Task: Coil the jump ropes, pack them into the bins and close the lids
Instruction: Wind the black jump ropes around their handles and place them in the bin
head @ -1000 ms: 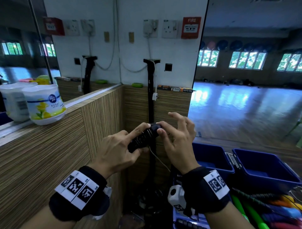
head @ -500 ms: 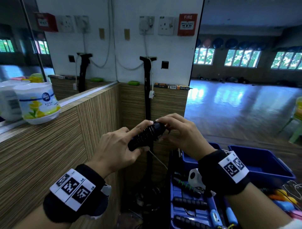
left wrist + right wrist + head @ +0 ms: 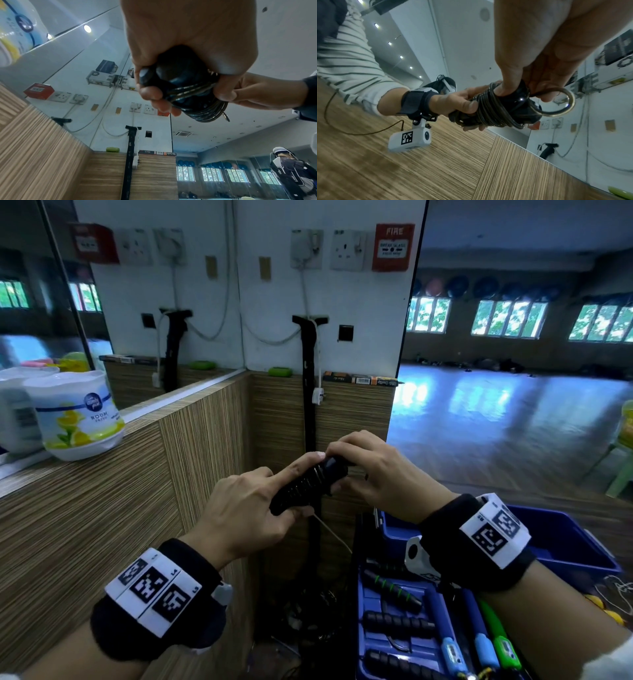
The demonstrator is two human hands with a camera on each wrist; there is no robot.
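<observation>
Two hands: both of mine are on one black jump rope (image 3: 310, 484), held up in the middle of the head view, clear of the bins.
Left grip: my left hand (image 3: 246, 508) is clamped round the paired handles, forefinger laid along the top, thumb underneath.
Right grip: my right hand (image 3: 380, 477) is curled over the far end of the bundle; in the right wrist view its fingers (image 3: 544, 94) pinch the last loop of cord (image 3: 556, 102), which stands out as a ring past the handle ends.
Coil: in the right wrist view many turns of cord already lie side by side round the handles, tight and even.
Step in hand: I judge this is the finish of the coil, with the free loop to be secured.
How to do it well: keep the left grip firm so the turns cannot slacken, draw the loop snug against the last turn, and tuck it under or over the handle ends; I cannot tell which suits this rope.
Risk: if the pinch loosens first, the stiff cord will likely spring open.
Next place: open blue bin (image 3: 565, 542) at the lower right of the head view; a second bin (image 3: 445, 618) beside it, lower centre-right, already holds other handles.
</observation>
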